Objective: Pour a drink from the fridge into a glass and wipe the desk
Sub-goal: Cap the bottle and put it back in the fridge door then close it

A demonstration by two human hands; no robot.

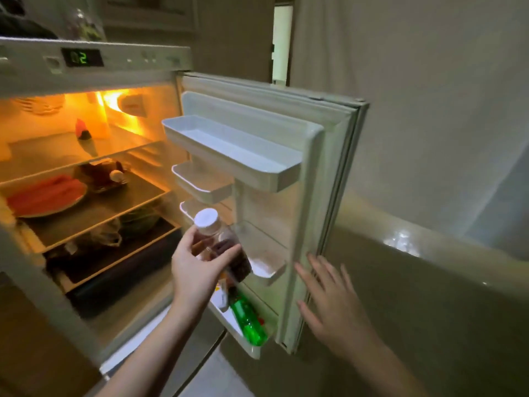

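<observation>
Bottle [217, 242]: clear plastic with a white cap, dark drink inside, tilted with the cap up and towards the fridge cavity; it sits in my left hand, in front of the lower door racks.
Left hand [197, 270]: clenched round the bottle's body, thumb across the near face, fingers wrapped behind on the far side; the cap and neck stand clear above my grip, the bottle's base pokes out below and to the right of my palm.
Right hand [335, 305]: released, fingers spread and flat, holding nothing; fingertips lie at the outer edge of the fridge door [323, 213], though I cannot tell whether they press on it or are just beside it.
Bottle to right hand: well apart, with the door's inner liner between them.
Fridge door: swung wide open to the right; its top door shelf [229, 150] holds nothing that I can see.
Bottom rack: a green bottle [247, 319] leans in it, just below the bottle I hold.
Fridge interior: lit orange; a plate of red slices [48, 197] rests on the middle glass shelf, left of my grip.
Display [82, 57]: green digit 2 on the panel above the cavity.
</observation>
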